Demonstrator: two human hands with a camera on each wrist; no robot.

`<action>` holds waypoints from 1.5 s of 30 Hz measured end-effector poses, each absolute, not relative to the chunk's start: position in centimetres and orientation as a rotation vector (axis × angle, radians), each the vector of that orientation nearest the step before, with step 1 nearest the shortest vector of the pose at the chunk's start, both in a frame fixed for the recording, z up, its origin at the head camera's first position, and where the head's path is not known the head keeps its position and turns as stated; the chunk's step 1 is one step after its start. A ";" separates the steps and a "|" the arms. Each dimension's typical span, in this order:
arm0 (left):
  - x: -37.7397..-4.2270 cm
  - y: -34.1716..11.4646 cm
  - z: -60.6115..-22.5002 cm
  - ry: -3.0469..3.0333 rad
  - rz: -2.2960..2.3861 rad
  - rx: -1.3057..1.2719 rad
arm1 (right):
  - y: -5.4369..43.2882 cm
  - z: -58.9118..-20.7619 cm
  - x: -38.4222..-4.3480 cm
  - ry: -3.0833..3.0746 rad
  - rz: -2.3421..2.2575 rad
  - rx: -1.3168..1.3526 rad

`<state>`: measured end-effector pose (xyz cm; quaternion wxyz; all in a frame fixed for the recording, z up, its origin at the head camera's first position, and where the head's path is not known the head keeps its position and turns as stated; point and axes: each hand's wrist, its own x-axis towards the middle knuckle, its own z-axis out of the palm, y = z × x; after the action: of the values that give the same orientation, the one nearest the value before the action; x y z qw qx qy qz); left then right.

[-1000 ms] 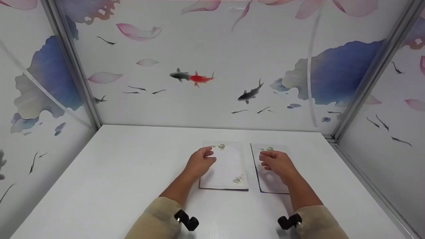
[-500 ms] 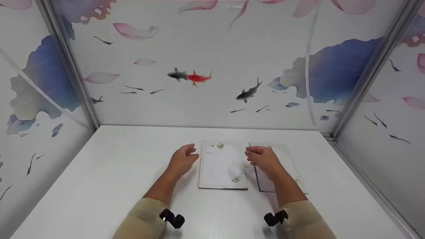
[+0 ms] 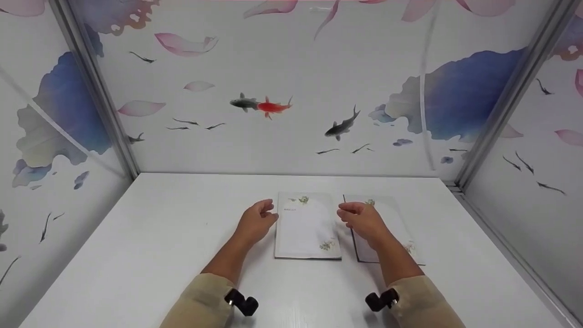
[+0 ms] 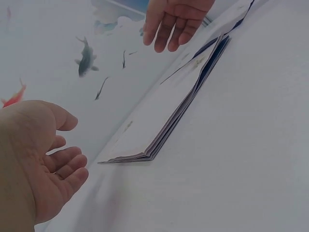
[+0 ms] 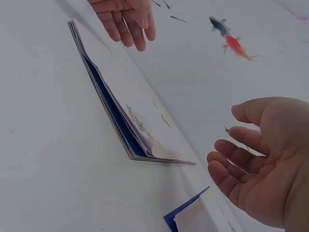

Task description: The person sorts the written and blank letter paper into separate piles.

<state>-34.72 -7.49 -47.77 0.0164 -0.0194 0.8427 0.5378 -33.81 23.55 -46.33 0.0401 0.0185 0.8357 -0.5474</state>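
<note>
Our left hand (image 3: 257, 221) and right hand (image 3: 363, 220) have shifted toward nine o'clock, half-curled fingers empty; the paper stack (image 3: 308, 226) seems settled (the booklet (image 3: 394, 223), at three o'clock, perhaps remaining).

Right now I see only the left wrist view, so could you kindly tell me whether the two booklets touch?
Observer: They lie apart: the head view shows a strip of white tabletop between the left booklet and the right booklet.
Operator: Thank you; which booklet does the right hand overlap from above?
Observer: In the head view, the right hand hides part of the right booklet's left edge.
Operator: Is anything written on the left one?
Observer: Yes, small print below its top flowers, too tiny to read.
</note>
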 end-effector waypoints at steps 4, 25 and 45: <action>-34.7 -7.2 -48.0 2.612 1.661 -0.031 | 23.5 -46.7 -33.9 2.603 -1.629 -0.013; -33.7 -7.2 -49.0 2.695 1.251 0.217 | 22.6 -48.4 -33.4 2.738 -1.235 -0.210; -33.2 -7.2 -49.0 2.760 0.623 0.610 | 22.1 -48.3 -32.4 2.700 -0.742 -0.464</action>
<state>-33.17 -7.19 -49.03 0.1233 0.2092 0.9463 0.2135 -32.36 22.11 -48.28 0.1513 -0.1615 0.9403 -0.2585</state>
